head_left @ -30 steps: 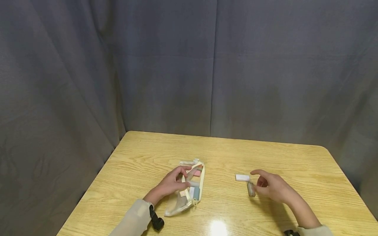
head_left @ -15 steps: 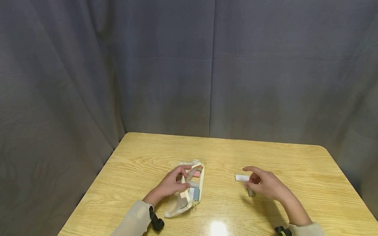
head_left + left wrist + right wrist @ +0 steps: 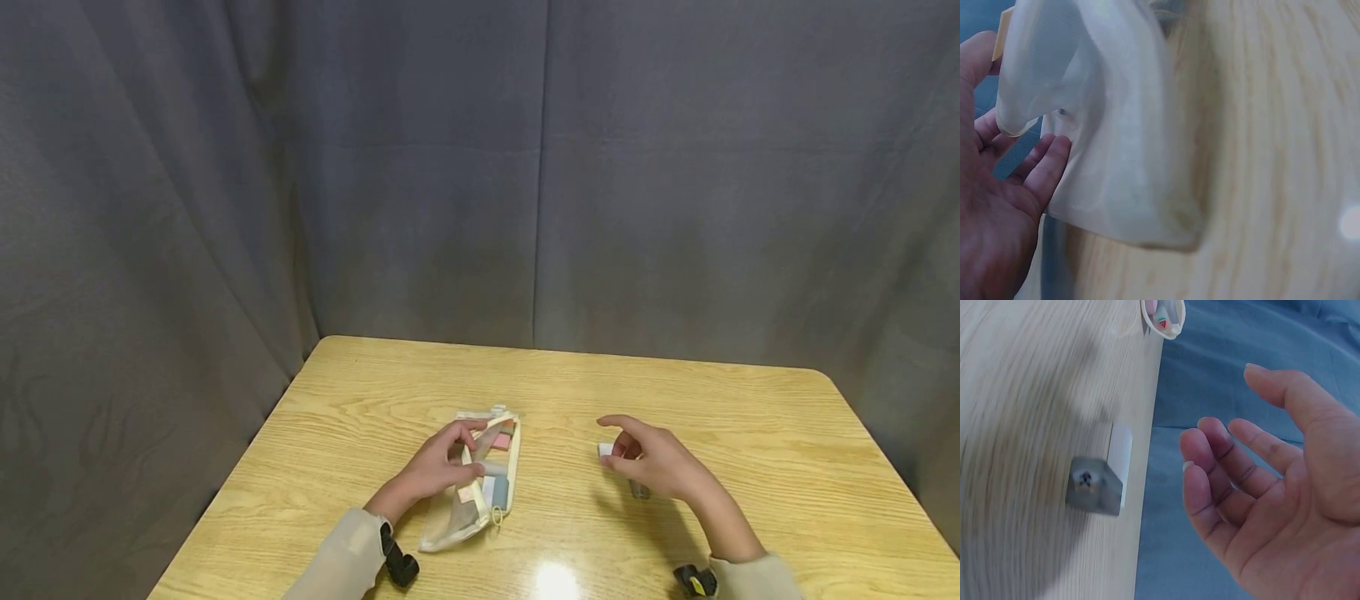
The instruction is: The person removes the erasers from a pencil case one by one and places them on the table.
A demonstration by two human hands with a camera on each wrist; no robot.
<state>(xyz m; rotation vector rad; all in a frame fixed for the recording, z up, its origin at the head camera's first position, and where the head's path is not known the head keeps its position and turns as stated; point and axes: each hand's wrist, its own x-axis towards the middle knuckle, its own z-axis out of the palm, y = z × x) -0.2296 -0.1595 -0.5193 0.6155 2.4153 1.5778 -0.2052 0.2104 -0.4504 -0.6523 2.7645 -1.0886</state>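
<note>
My left hand [image 3: 433,467] pinches the cream-trimmed rim of a see-through mesh zip pouch [image 3: 454,527], whose mouth gapes to the right. Several small eraser-like blocks lie inside, among them a pink block [image 3: 500,441] and a blue-grey block [image 3: 500,492]. In the left wrist view the fingers are curled at the mesh pouch [image 3: 1116,156]. My right hand [image 3: 660,461] hovers with loosely bent fingers and grips nothing. Below it are a white eraser-like block [image 3: 604,449], partly hidden by the fingers, and a grey block [image 3: 639,490]. The right wrist view shows the grey block [image 3: 1094,487] apart from the fingers.
Both hands are over a light wooden table [image 3: 375,375] with rounded far corners. A dark grey-blue curtain [image 3: 420,183] hangs behind and to the left. A bright reflection lies on the table near the front.
My right hand has moved left, from beside the grey block to over the white block, covering part of it. The left hand and pouch have stayed in place.
</note>
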